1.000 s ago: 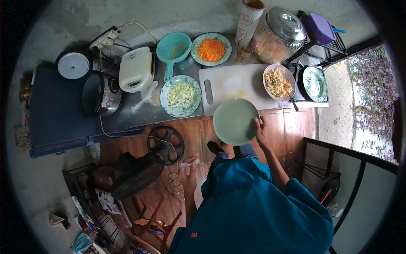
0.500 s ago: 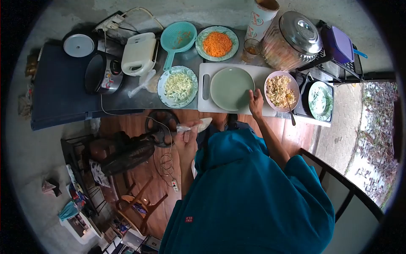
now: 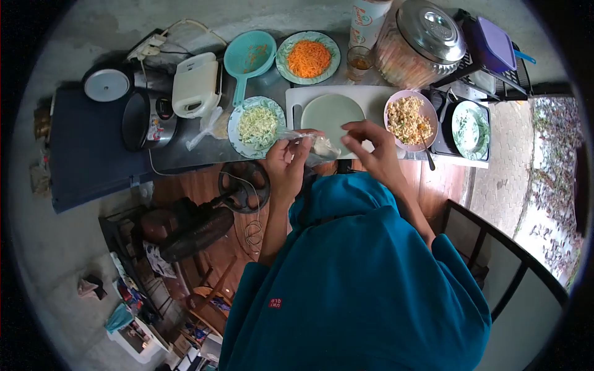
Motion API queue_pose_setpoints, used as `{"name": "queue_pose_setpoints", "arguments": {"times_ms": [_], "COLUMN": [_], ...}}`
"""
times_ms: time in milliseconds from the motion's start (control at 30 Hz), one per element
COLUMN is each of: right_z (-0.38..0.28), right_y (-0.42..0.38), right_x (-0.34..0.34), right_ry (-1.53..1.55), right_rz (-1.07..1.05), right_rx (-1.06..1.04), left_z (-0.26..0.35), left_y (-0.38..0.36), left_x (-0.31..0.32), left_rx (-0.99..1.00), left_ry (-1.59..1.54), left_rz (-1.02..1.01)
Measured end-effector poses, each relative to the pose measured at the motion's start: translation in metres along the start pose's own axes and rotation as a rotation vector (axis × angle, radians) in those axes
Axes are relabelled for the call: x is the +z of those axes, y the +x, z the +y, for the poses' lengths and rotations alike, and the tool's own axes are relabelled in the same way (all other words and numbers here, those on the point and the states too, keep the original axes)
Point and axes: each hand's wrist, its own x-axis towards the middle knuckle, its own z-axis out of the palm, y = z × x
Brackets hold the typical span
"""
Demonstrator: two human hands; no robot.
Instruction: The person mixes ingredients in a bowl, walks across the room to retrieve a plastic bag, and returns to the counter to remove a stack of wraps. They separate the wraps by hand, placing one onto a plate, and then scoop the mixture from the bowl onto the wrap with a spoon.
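My left hand (image 3: 289, 162) pinches the gathered end of a clear plastic bag (image 3: 324, 147), which has something pale and whitish inside. The bag hangs in front of the near edge of a round green plate (image 3: 331, 111). Just right of the bag is my right hand (image 3: 378, 154), its thumb and fingers curved and apart, with nothing seen between them. The plate rests on a white cutting board (image 3: 296, 98). Left of it stands a plate of shredded cabbage (image 3: 258, 123); to its right is a pink bowl of chopped filling (image 3: 409, 122) with a spoon (image 3: 429, 159) in it.
Along the back are a plate of grated carrot (image 3: 309, 59), a teal strainer (image 3: 250, 54), a glass (image 3: 359, 64) and a large lidded jar (image 3: 421, 46). A white sandwich maker (image 3: 197, 86) and a rice cooker (image 3: 148, 120) stand left. A patterned plate (image 3: 470, 131) sits far right.
My left hand has brought the plastic bag up and right, to the green plate's near edge. My right hand has left the plate's rim and now hovers beside the bag. The view has shifted slightly.
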Motion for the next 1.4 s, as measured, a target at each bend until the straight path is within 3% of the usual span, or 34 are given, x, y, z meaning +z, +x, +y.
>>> {"name": "queue_pose_setpoints", "arguments": {"times_ms": [100, 300, 633, 700, 933, 1133, 1200, 1267, 1333, 1400], "right_z": [-0.044, -0.05, -0.059, -0.063, -0.074, -0.078, -0.084, -0.081, -0.064, -0.061], "right_y": [0.018, 0.036, 0.046, 0.049, 0.062, 0.06, 0.062, 0.062, 0.064, 0.065], "right_x": [0.002, 0.003, 0.0, -0.002, -0.022, -0.034, -0.044, -0.047, -0.042, -0.039], "right_ry": [-0.172, -0.196, -0.271, -0.309, -0.368, -0.34, -0.263, -0.268, 0.086, 0.24], "right_rz": [-0.103, -0.112, -0.159, -0.18, -0.278, -0.279, -0.368, -0.435, -0.566, -0.578], "right_rx": [-0.11, -0.165, -0.309, -0.334, -0.421, -0.32, -0.256, -0.233, -0.122, -0.058], "left_z": [0.009, 0.01, 0.018, 0.025, 0.041, 0.045, 0.04, 0.043, 0.043, 0.037], "left_y": [0.009, 0.025, 0.027, 0.03, 0.038, 0.035, 0.034, 0.035, 0.037, 0.041], "left_x": [0.01, 0.016, 0.021, 0.019, 0.022, 0.027, 0.03, 0.033, 0.035, 0.035], "left_rx": [0.022, 0.185, 0.171, 0.171, 0.241, 0.27, 0.31, 0.303, 0.297, 0.325], "left_ry": [0.105, 0.094, 0.228, 0.299, 0.466, 0.601, 0.321, 0.291, 0.265, 0.043], "left_rz": [0.009, 0.015, 0.125, 0.0, -0.156, -0.169, -0.105, -0.103, -0.097, -0.104]}}
